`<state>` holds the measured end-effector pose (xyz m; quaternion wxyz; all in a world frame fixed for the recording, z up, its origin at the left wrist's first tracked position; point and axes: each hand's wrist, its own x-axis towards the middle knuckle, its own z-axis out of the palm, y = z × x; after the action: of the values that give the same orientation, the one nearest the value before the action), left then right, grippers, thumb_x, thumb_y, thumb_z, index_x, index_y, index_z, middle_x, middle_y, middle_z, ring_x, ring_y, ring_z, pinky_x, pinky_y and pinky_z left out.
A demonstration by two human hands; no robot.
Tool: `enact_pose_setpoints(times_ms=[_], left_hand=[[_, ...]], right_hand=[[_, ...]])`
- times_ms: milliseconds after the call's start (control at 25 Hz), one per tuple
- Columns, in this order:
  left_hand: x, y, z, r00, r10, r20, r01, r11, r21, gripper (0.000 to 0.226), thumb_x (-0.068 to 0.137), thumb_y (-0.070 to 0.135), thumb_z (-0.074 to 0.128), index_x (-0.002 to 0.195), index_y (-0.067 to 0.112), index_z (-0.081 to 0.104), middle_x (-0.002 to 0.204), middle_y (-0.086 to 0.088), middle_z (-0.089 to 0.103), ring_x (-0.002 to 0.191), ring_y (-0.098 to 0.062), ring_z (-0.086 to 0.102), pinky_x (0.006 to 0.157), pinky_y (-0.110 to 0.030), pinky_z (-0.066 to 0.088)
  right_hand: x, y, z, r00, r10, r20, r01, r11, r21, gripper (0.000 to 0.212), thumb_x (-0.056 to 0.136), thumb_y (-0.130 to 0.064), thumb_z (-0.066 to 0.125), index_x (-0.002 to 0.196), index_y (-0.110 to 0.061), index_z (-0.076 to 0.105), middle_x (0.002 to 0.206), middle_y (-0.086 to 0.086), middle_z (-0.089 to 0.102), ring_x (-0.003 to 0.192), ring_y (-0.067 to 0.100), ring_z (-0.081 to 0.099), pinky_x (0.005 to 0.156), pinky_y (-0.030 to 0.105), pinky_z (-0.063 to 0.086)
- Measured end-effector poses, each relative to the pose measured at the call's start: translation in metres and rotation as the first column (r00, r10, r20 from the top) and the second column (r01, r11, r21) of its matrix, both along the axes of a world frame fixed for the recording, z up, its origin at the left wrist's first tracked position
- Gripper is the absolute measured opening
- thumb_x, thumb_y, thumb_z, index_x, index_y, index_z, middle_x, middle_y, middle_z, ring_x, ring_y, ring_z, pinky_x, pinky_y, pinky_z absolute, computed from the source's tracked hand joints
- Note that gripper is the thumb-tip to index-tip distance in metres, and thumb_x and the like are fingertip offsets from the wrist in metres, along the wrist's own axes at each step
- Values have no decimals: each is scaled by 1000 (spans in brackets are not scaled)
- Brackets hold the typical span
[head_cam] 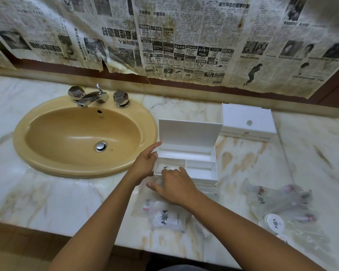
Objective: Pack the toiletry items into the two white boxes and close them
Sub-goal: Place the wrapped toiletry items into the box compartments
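Note:
An open white box (202,165) with its lid raised stands on the marble counter right of the sink. It has several compartments. My left hand (145,163) holds its left wall, index finger pointing up. My right hand (174,184) reaches over the front left compartment and presses a clear packet with a dark emblem (167,168) into it. A second white box (247,122) with a small round knob stands shut behind. Clear plastic toiletry packets (165,217) lie in front of the open box, and more packets (278,198) with a round white lidded jar (274,223) lie at the right.
A tan oval sink (82,137) with chrome taps (92,96) takes up the counter's left. Old newspaper covers the wall behind. The counter's front edge runs close under my forearms. Bare marble (311,153) lies right of the boxes.

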<state>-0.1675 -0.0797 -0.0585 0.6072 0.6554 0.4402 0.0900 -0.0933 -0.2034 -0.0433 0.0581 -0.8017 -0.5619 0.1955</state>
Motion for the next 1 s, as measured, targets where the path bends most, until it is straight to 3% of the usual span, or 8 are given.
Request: enact_pose_setpoints(times_ms=[80,280,360,480,560,680,800,1000], left_hand=[[0,0,0,1000,0,1,0,1000,-2,45,107,16,38,139,44,53,79,-9,30,66,-16,29,75,-41,46],[-2,-1,2,1000,-4,9,4,1000,11,44,107,18,38,139,44,54,83,-10,30,72,-19,30,73,-39,48],[-2,-1,1,1000,-1,13,1,1000,5,43,107,18,38,139,43,54,83,-9,30,72,-19,29,73,-37,45],[-4,-5,3,999,7,35,-6,1000,-29,42,107,18,39,138,43,54,84,-7,39,78,-18,40,73,-35,44],[-6,-7,4,998,13,56,-10,999,-50,41,107,19,41,132,49,55,89,3,46,83,-5,46,72,-32,46],[-8,-8,6,997,16,71,-11,997,-73,38,108,22,41,123,54,55,96,3,47,102,-8,48,72,-28,50],[-8,-9,8,997,20,71,-14,996,-85,37,108,23,41,130,50,54,97,11,52,131,-14,44,75,-30,52],[-9,-10,10,997,19,77,-12,995,-95,36,108,24,42,127,53,53,97,10,52,130,-12,44,77,-29,52]], right_hand=[[0,-1,2,1000,-6,3,6,999,45,62,89,-64,37,95,-6,60,93,12,66,90,29,56,93,39,36],[-8,-31,-1,984,52,172,-121,899,420,27,85,-36,45,89,-17,64,81,-1,58,75,22,53,68,33,41],[-18,-51,-8,978,120,173,-181,899,399,22,83,-35,47,90,-22,63,81,-4,57,74,19,52,69,30,37],[-27,-75,-24,972,203,121,-224,952,208,29,75,-43,55,99,-26,57,90,-4,58,81,19,53,70,32,42],[-29,-80,-30,969,232,80,-241,963,122,38,72,-40,60,105,-24,51,99,0,56,87,22,52,72,36,44],[-28,-79,-31,965,243,102,-255,957,136,30,71,-31,65,96,-22,53,95,1,58,83,22,54,70,35,45],[-24,-78,-29,968,249,28,-249,947,202,21,73,-14,64,92,-19,57,85,0,57,77,22,53,67,32,44],[-14,-73,-13,931,128,-342,-24,956,293,24,85,-7,56,105,-17,67,94,1,64,84,13,56,77,17,38]])
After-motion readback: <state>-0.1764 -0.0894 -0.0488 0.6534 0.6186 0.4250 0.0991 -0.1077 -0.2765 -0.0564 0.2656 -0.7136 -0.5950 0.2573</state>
